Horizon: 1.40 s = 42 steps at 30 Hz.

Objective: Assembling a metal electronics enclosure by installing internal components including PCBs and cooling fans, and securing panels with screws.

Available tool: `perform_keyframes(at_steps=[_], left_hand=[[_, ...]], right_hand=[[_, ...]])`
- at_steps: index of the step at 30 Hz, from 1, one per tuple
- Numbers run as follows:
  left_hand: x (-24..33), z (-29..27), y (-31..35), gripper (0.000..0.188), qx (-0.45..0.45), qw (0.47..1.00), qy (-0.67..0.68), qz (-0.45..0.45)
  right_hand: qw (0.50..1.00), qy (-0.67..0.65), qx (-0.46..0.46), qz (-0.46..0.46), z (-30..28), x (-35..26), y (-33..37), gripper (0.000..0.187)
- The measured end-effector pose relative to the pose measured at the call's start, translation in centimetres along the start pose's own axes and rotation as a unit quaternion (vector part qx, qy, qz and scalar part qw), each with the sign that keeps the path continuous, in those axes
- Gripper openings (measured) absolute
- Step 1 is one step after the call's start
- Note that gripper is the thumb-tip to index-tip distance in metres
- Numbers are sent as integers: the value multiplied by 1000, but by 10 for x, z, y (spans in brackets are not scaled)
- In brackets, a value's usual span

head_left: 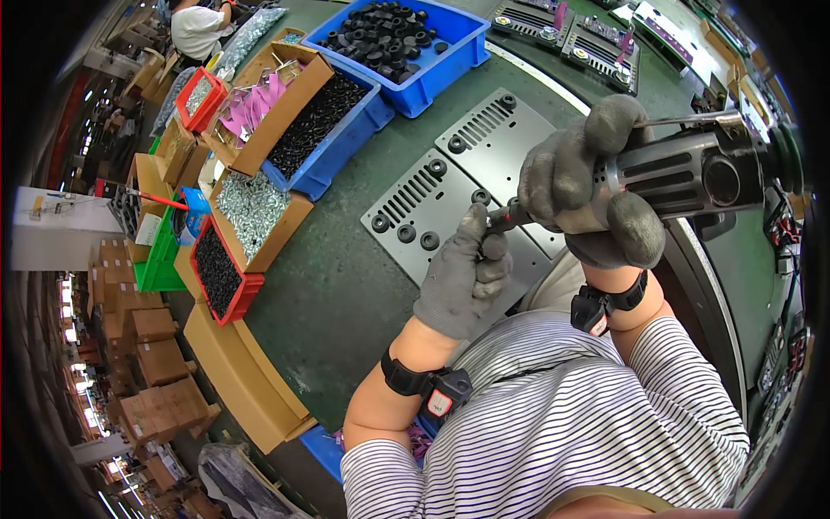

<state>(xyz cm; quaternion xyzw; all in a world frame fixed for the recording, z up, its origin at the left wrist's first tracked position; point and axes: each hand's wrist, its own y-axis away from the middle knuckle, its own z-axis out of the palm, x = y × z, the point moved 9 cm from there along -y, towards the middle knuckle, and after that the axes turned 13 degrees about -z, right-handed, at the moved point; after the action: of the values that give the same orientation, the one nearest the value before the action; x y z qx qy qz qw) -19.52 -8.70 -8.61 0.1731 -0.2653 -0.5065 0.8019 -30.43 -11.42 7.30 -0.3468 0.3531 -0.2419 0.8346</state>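
My right hand, in a grey glove, is wrapped round a black and silver power screwdriver held sideways, its tip pointing left. At that tip the thumb and fingers of my gloved left hand are pinched together. Whether they grip the bit or a small screw is hidden. Beneath both hands lie two flat grey metal plates with rows of slots, a near plate and a far plate. Several round black rubber feet sit on them, one of them close to the driver tip.
Blue bins of black rubber feet and black screws stand at the far left. Beside them are a cardboard box of silver screws and a red bin of black screws. Slotted assemblies lie at the far right. Another person sits far left.
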Motion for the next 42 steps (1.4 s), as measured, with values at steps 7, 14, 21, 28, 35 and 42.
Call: perform_keyframes(at_steps=[7,14,21,28,35,42], left_hand=[[-3,11,-8,38,81,996,-33,27],[-7,43,-15,40,28,971,-236,30],[-12,38,-29,49,32,987,-153,24],[-16,40,-28,50,76,980,-183,20],[-16,47,-21,49,52,981,-185,26],[-19,38,-19,46,41,982,-183,15]], right_hand=[[999,46,19,-22,-17,-12,3,44],[990,64,124,-10,-61,-20,9,54],[983,-17,179,-38,-91,-38,5,52],[989,25,142,-18,-84,-46,10,52],[993,-4,113,-21,-74,-50,9,48],[990,20,141,-23,-76,-51,11,44]])
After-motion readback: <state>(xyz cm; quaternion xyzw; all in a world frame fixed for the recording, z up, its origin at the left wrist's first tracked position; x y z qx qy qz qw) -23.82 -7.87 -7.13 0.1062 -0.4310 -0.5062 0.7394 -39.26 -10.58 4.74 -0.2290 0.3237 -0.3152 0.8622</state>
